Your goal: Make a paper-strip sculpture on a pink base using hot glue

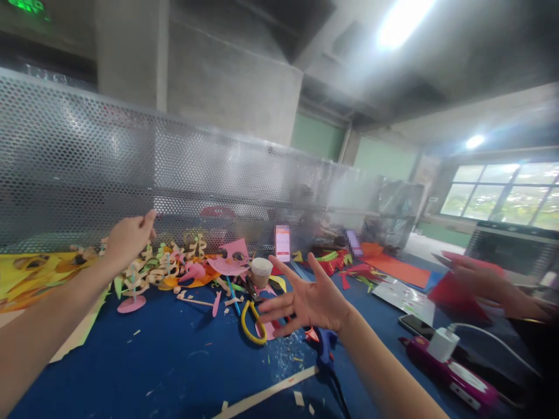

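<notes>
My left hand (pixel 131 235) is raised over a heap of cream curled strips (pixel 168 262) at the left. Its fingers are closed in a pinch; what they hold, if anything, is hidden. Below it, a small stem with curls stands on a pink round base (pixel 131 304). My right hand (pixel 312 302) is open and holds nothing, its fingers spread above the table. Beside its fingertips lie yellow-handled scissors (pixel 245 334), partly covered by other things. A blue glue gun (pixel 325 349) rests under the right wrist. Behind the hand is a whitish cup (pixel 261 272).
A perforated metal screen (pixel 218 174) borders the blue table (pixel 174 361). One phone (pixel 282 243) stands upright by it. Yellow sheets (pixel 26 279) lie left. At right are a purple power strip (pixel 449 372), white charger (pixel 443 343) and another person's blurred hand (pixel 484 282) at red sheets.
</notes>
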Motion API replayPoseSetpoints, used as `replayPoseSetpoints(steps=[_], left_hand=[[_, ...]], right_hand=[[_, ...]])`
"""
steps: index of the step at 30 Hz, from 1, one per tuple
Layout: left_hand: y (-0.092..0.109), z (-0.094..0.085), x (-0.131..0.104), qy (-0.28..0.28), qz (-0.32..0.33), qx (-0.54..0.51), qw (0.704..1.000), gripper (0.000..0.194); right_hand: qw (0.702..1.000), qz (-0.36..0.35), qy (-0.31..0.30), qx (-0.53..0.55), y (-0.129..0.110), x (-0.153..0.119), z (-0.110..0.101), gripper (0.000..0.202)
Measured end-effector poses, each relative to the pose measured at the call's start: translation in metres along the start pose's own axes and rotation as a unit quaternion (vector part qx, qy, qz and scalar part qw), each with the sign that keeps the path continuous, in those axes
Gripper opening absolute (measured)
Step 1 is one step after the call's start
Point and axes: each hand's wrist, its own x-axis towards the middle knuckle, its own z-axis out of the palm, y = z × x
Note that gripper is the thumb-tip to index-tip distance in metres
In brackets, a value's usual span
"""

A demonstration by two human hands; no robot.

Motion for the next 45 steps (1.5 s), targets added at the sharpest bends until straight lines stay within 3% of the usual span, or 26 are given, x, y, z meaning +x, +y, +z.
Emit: replayPoseSetpoints(steps=[2,4,6,8,10,15,18,22,25,27,30,34,38,41,43,45], left_hand=[[0.014,0.007,-0.008,-0.068,0.025,-0.024,0.997,0.061],[0.036,0.02,-0.023,-0.129,0.077,-0.055,0.987,0.047],[0.061,0.036,-0.045,-0.25,0.19,-0.175,0.933,0.024],[0.083,0.05,-0.068,-0.339,0.226,-0.263,0.875,0.027],[0.099,0.061,-0.088,-0.41,0.216,-0.327,0.824,0.026],[0.117,0.066,-0.11,-0.445,0.137,-0.451,0.761,0.012],[0.124,0.06,-0.112,-0.438,0.099,-0.457,0.768,0.008],[0.129,0.054,-0.114,-0.41,0.123,-0.446,0.786,0.015],[0.124,0.058,-0.113,-0.42,0.139,-0.416,0.794,0.014],[0.115,0.065,-0.107,-0.411,0.123,-0.389,0.815,0.017],[0.097,0.076,-0.09,-0.332,0.064,-0.362,0.869,0.017],[0.075,0.085,-0.063,-0.254,0.057,-0.34,0.904,0.024],[0.067,0.084,-0.054,-0.245,0.098,-0.316,0.911,0.034],[0.075,0.08,-0.061,-0.239,0.134,-0.315,0.909,0.025],[0.087,0.075,-0.072,-0.178,0.204,-0.307,0.912,0.047],[0.106,0.071,-0.086,-0.067,0.275,-0.259,0.923,0.053]], right_hand=[[0.999,0.033,-0.032,-0.026,0.001,0.003,0.005,0.082],[0.996,0.056,-0.065,-0.04,0.002,0.007,0.012,0.085],[0.993,0.067,-0.087,-0.04,0.003,0.011,0.02,0.087],[0.993,0.073,-0.086,-0.033,0.003,0.013,0.026,0.089],[0.994,0.079,-0.077,-0.027,0.002,0.014,0.03,0.09],[0.994,0.082,-0.078,0.0,0.004,0.012,0.026,0.092],[0.993,0.086,-0.078,0.015,0.006,0.012,0.021,0.093],[0.991,0.098,-0.089,0.004,0.006,0.011,0.019,0.097],[0.992,0.098,-0.072,-0.013,0.003,0.008,0.021,0.095],[0.994,0.086,-0.069,-0.022,0.001,0.006,0.022,0.093],[0.995,0.052,-0.085,-0.03,0.0,0.002,0.019,0.092],[0.995,0.019,-0.09,-0.032,0.001,0.001,0.009,0.09],[0.996,-0.026,-0.085,-0.024,0.001,-0.001,0.003,0.084],[0.998,-0.033,-0.049,-0.019,-0.002,-0.001,0.003,0.084],[1.0,-0.027,-0.011,-0.003,-0.002,0.002,0.005,0.085],[0.998,-0.042,0.036,0.015,0.003,0.011,0.007,0.08]])
